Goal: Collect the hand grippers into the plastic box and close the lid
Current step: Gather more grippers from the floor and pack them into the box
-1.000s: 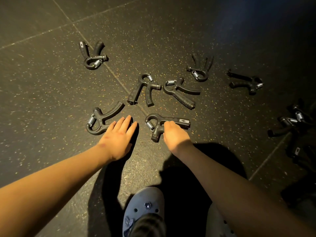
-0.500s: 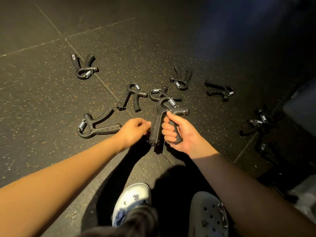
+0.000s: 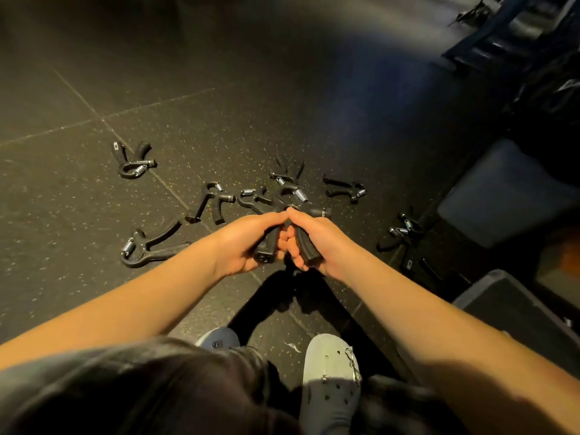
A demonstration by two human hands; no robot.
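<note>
I hold one black hand gripper (image 3: 309, 251) up in front of me with both hands. My left hand (image 3: 248, 238) is wrapped around its left handle and my right hand (image 3: 317, 238) around its right handle; its spring sticks out above my fingers. Several more black hand grippers lie on the dark floor beyond: one near my left forearm (image 3: 147, 246), one far left (image 3: 131, 160), one in the middle (image 3: 212, 205), and others behind my hands (image 3: 288, 172) and to the right (image 3: 345, 188). A dark box edge (image 3: 502, 296) shows at the lower right; I cannot tell if it is the plastic box.
The floor is dark speckled rubber tile (image 3: 78, 215) with seams. A grey padded block (image 3: 505, 196) stands at the right, with more grippers (image 3: 401, 230) beside it. Dark equipment fills the top right corner. My grey clogs (image 3: 332, 381) are below.
The view has pulled back and up. My left hand has closed on the free handle of the gripper that my right hand lifted from the floor.
</note>
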